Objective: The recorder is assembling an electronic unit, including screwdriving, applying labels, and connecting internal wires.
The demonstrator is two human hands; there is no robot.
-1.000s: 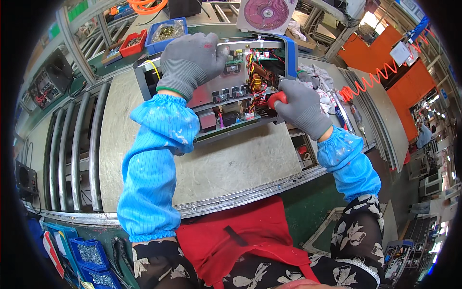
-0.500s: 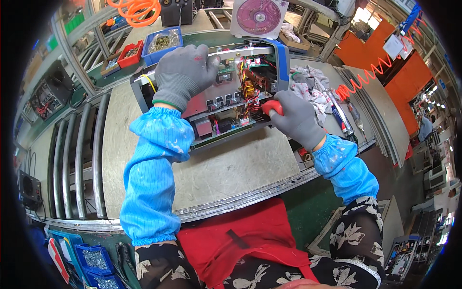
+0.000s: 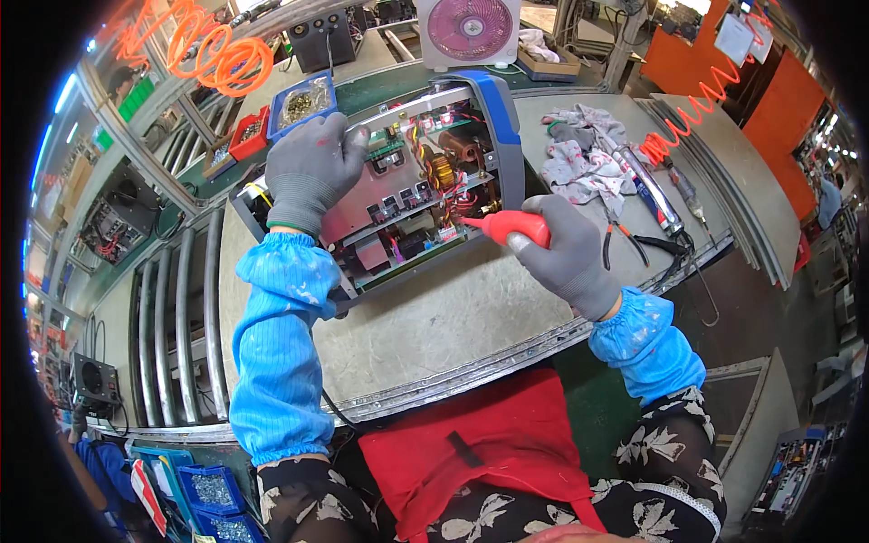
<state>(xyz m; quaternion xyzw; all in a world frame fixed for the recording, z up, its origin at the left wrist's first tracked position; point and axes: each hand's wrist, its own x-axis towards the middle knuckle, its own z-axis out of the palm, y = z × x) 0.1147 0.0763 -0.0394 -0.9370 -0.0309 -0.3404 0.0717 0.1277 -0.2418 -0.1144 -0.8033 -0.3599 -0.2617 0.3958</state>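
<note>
An opened electrical unit [image 3: 509, 154] with a blue-and-grey end panel stands on the bench, its circuit boards, copper coil and bundled wires exposed toward me. My left hand [image 3: 317, 167], in a grey glove, is closed over the metal rail at the unit's top left. In my right hand [image 3: 570, 258], also gloved, a red squeeze bottle [image 3: 518, 226] lies nearly level. Its thin nozzle points left at the wires and lower board near the unit's right end. Whether the tip touches anything there is too small to tell.
Right of the unit lie a stained rag [image 3: 588, 167], a cartridge-like tube [image 3: 654, 199] and pliers [image 3: 625, 244]. Behind are a blue bin [image 3: 303, 101], a red bin [image 3: 249, 136] and a fan [image 3: 469, 32]. Metal rollers [image 3: 186, 317] run at the left.
My right hand has drawn the squeeze bottle outward, so its body and nozzle now show. My left hand still grips the rail. The whole view has shifted, with pliers now visible at right.
</note>
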